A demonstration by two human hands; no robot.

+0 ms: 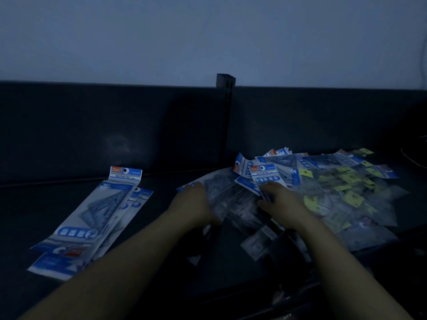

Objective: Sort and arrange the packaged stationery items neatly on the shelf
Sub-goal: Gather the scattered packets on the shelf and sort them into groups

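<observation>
The scene is dim. A loose heap of clear packets, some with blue-and-white "Geometric" headers and some with yellow tags, covers the right part of the dark shelf. My right hand grips a blue-headed geometric set packet at the heap's left edge. My left hand rests on a clear packet lying flat beside the heap; its fingers are spread over it. On the left, a small stack of the same blue geometric set packets lies together, slanted.
A dark back panel runs behind the shelf, with a slotted upright post in the middle. A pale wall rises above it. Bare dark shelf surface shows between the left stack and the heap. Several small clear packets lie near the front edge.
</observation>
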